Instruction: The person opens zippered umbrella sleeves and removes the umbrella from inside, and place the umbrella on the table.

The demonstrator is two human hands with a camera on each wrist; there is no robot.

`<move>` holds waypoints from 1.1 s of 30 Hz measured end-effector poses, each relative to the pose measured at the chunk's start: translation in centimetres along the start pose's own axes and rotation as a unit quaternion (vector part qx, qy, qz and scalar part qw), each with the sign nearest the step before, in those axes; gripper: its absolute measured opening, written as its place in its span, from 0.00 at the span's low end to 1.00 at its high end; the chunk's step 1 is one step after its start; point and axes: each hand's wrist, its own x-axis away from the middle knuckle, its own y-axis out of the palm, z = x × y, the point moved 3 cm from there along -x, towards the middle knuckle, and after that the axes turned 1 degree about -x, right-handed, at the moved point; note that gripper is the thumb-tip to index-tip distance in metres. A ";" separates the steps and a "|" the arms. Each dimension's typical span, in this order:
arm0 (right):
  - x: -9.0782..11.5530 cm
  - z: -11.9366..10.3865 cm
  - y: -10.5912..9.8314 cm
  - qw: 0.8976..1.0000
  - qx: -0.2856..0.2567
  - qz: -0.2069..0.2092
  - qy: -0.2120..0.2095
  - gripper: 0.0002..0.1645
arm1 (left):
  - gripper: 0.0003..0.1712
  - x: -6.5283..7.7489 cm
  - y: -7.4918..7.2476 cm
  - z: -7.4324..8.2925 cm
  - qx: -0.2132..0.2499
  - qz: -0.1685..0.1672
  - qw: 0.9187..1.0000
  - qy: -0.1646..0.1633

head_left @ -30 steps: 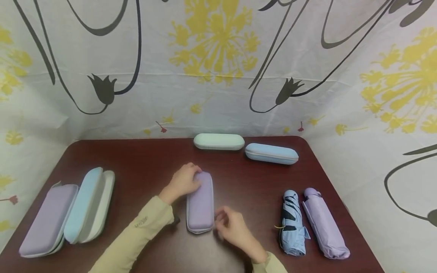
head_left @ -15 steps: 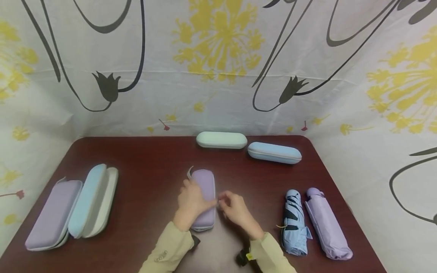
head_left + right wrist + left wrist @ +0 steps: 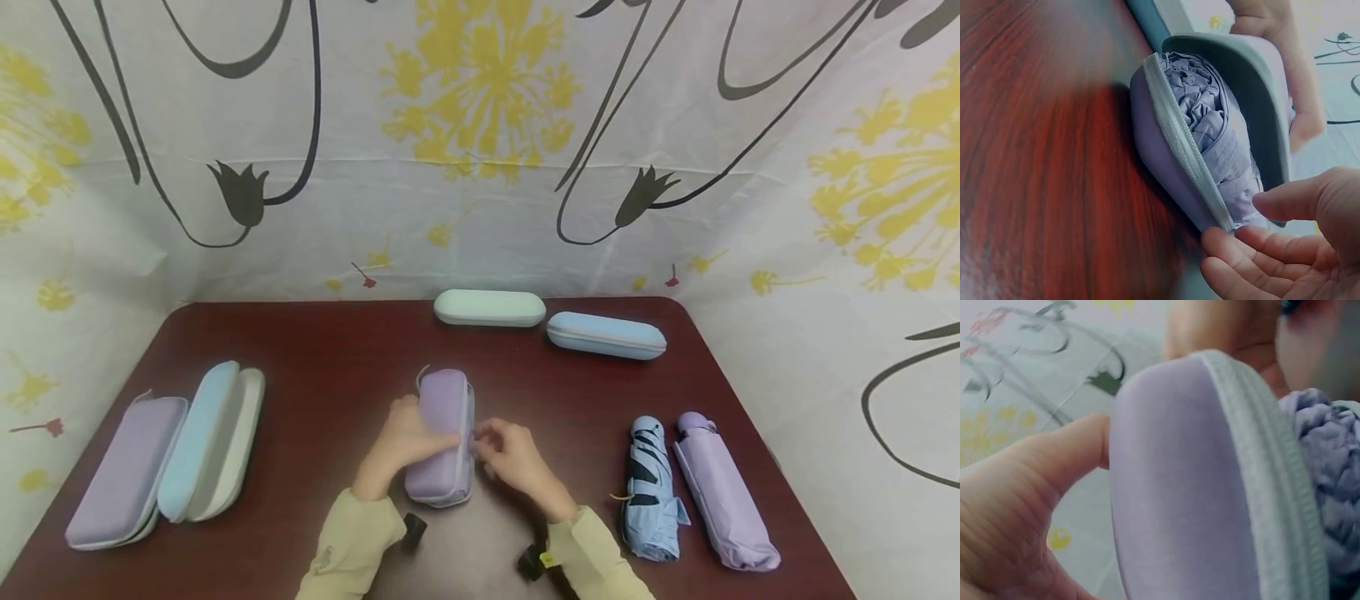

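A purple zippered case (image 3: 447, 417) rests on the table mid-front, its lid tilted up along the right side. A folded lavender umbrella (image 3: 1210, 119) shows inside it in the right wrist view. My left hand (image 3: 393, 446) grips the lid (image 3: 1172, 475), thumb over its top; its other fingers are partly hidden. Beside the opening, my right hand (image 3: 517, 462) has loosely bent fingers. Its fingertips (image 3: 1217, 240) are right at the base's zipper edge (image 3: 1179, 134), and the thumb tip overlaps the umbrella's end.
Left on the dark red table (image 3: 330, 350) stand another purple case (image 3: 127, 475) and an open blue case (image 3: 202, 442) with a pale inside. A mint case (image 3: 489, 308) and a blue case (image 3: 606, 335) lie at the back. Blue (image 3: 651, 492) and purple (image 3: 727, 496) folded umbrellas lie right.
My left hand has come down from the case's upper end to grip its lid, which now tilts open. My right hand has moved up along the case's right edge.
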 end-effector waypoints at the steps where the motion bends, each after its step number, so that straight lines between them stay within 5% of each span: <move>1: 0.0 0.0 0.0 1.000 -0.001 0.000 0.002 0.08 | 0.44 0.0 -0.2 -0.3 0.023 -0.009 1.000 -0.004; 9: -0.2 -0.6 0.1 0.999 0.015 0.035 -0.018 0.09 | 0.35 0.5 -1.1 -2.4 0.146 -0.053 0.987 -0.052; 19: -1.6 -2.0 0.4 0.994 0.036 0.102 -0.013 0.23 | 0.29 0.8 -1.4 -4.6 0.282 -0.088 0.952 -0.083; 26: -2.5 -3.1 1.1 0.994 0.042 0.097 0.037 0.35 | 0.30 0.8 -1.5 -5.7 0.341 -0.117 0.930 -0.075; 33: -3.5 -3.5 1.9 0.989 0.100 0.045 0.097 0.44 | 0.33 0.9 -1.6 -6.6 0.386 -0.154 0.908 -0.053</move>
